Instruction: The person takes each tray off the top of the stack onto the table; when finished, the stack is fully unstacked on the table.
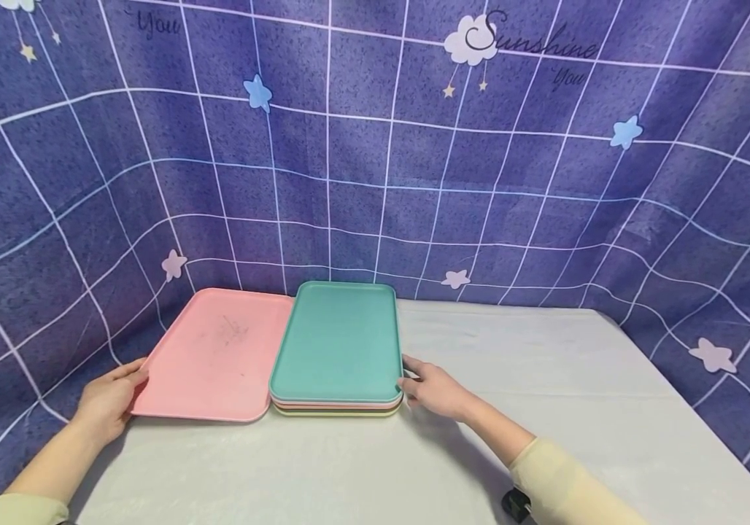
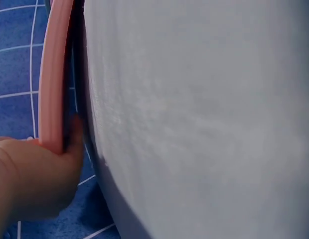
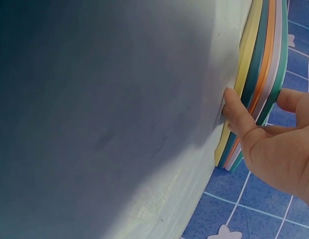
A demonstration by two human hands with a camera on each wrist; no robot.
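Pink tray is beside the stack of trays on the bench: your left grip pinches its outer edge, while your right grip, spread apart, touches the stack's right side, perhaps to keep the edges aligned.

The right hand touches stacked, multicoloured trays.

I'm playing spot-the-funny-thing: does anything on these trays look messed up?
Yes, the pink tray has dark, messy marks in its far half. They look odd because the green tray beside it looks plain. I can't tell whether they're scratches or dirt.
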